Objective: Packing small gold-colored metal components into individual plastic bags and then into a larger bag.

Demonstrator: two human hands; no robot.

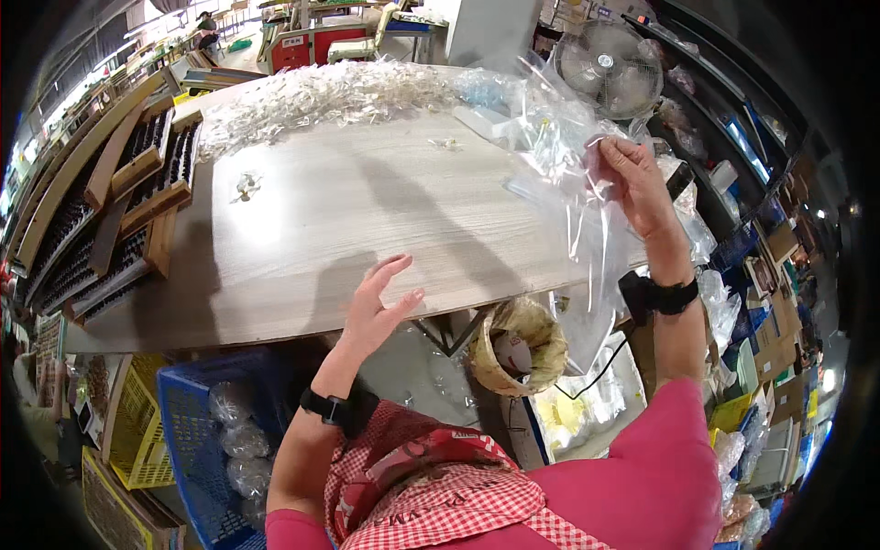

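Clear plastic (587,215) in one hand (637,183) of two

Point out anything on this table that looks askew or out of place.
The wooden racks at the table's left overlap at uneven angles. Two small clumps sit apart from the long heap of clear pieces along the far side, like strays.

We see glossy, crinkled clear plastic film (576,234), a smooth, wood-grained tabletop (367,206) with a soft sheen, matt wooden frames (160,240), a cloth apron (440,515) and a hard plastic crate (181,426).
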